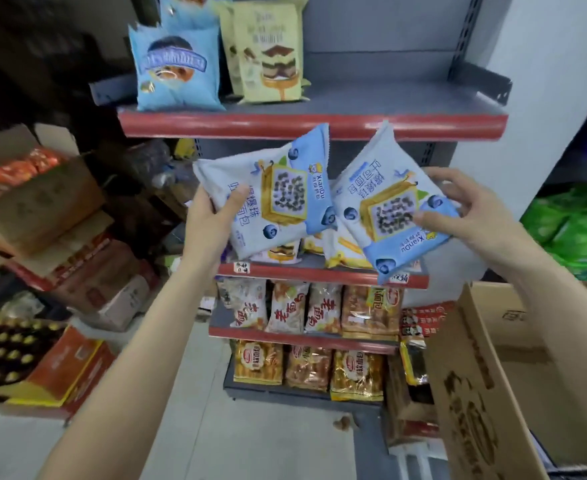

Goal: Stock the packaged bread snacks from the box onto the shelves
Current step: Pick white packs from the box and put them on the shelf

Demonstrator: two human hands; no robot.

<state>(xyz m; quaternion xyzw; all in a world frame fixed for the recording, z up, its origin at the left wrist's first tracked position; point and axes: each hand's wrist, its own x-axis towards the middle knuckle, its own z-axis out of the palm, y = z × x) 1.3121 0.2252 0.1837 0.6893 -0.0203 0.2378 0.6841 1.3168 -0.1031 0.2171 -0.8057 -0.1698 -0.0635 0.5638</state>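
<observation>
Two blueberry bread packets are held before the shelves, left hand [212, 216] fingers gripping one [268, 199], right hand [465, 209] fingers the other [389, 209].

Two pale-blue plastic blueberry bread packets, left [271, 199] and right [389, 206], held tilted before the red-edged metal shelves [313, 124]; brown cardboard box [493, 375] lower right.

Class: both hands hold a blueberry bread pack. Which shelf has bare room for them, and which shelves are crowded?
The top shelf is bare from the beige cake pack rightward to the bracket. The lower shelves are packed edge to edge with bread bags.
</observation>
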